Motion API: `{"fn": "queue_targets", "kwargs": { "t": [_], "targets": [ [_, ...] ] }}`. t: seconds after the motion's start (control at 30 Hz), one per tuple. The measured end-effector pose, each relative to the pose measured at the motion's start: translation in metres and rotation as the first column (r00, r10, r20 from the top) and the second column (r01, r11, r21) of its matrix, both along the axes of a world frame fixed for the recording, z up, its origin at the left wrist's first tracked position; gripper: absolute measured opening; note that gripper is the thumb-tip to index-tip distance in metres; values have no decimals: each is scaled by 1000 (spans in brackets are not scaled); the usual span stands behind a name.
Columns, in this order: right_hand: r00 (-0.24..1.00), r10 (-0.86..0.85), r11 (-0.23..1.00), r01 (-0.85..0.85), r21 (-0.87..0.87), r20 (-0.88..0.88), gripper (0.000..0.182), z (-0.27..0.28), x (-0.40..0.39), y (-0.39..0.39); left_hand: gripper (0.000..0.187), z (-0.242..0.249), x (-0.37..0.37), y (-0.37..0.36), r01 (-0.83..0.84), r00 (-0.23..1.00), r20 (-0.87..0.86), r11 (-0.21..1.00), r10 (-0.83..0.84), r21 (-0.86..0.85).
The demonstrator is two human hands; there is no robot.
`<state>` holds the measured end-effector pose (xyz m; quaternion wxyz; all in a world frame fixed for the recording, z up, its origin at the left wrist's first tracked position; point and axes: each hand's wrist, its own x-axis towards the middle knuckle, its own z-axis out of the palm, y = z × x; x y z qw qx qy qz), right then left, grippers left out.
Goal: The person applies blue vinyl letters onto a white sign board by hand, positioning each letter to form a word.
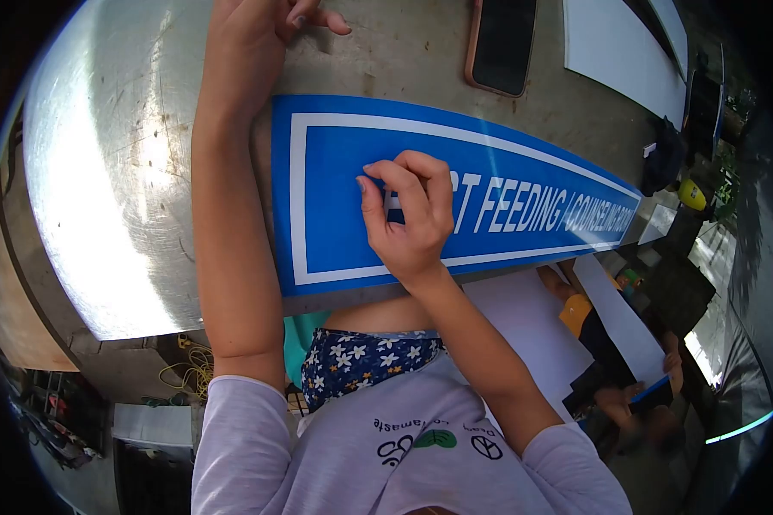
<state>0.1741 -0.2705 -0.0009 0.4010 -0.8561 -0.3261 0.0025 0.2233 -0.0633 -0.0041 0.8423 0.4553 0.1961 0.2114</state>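
A long blue sign [335, 232] with a white border and white lettering lies on the metal table. The readable words include "FEEDING" and "COUNSELING". Over its left part is my right hand [412, 210], thumb and forefinger brought together in a pinch, the other fingers curled. Whatever sits between those fingertips, if anything, is too small to make out. This hand hides some of the lettering. My left hand [266, 26] is beyond the sign's far left corner, partly cut off by the top edge. Its visible fingers are apart, with nothing seen in them.
A phone [502, 43] lies on the metal table [386, 51] beyond the sign. White panels [618, 51] are at the far right. Below right, another person's arm [575, 313] is near white sheets [524, 322]. A coiled yellow cord [195, 367] is at lower left.
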Motion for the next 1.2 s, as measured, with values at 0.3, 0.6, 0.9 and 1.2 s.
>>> {"fn": "queue_targets", "kwargs": {
  "t": [0.3,0.6,0.9,1.2],
  "targets": [
    [990,71,997,-69,-19,122,26,2,-2,-6,30,7,1,-1,11,1000,30,989,-6,-147],
    [989,101,994,-96,-45,108,26,5,-1,-9,35,19,1,-3,-1,1000,25,998,3,-68],
    [992,76,997,-75,-16,103,28,5,-3,-7,37,13,1,-5,-18,1000,0,1000,18,4],
    [985,75,996,-66,-61,153,24,3,-1,-4,38,16,0,-3,-17,999,36,1000,17,-7]
  ]
}}
